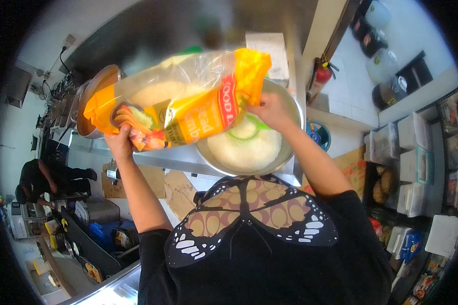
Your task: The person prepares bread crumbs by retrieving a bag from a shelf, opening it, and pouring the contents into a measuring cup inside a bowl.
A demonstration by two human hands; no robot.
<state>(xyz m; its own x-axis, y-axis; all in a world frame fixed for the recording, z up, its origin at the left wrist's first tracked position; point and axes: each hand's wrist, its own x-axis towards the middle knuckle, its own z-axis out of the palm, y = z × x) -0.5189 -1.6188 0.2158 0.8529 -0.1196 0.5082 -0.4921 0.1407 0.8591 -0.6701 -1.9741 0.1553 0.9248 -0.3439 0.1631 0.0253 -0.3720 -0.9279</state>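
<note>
My left hand (120,141) grips the lower left corner of a large yellow and clear plastic bag of bread crumbs (183,103). The bag lies on its side in the air, partly full of pale crumbs. At its right end my right hand (269,110) holds the gathered yellow plastic. Beneath the bag's right part stands a wide steel bowl (298,141) with pale crumbs (248,152) in it. A green-rimmed round tool (248,131), its kind unclear, rests on those crumbs. The bag hides part of the bowl.
A second metal bowl (86,124) stands on the left of the steel counter. A white box (269,53) is behind the big bowl. A fire extinguisher (321,76) and a blue gas cylinder (317,135) are at right. Far left, a person in dark clothes (47,179) bends over.
</note>
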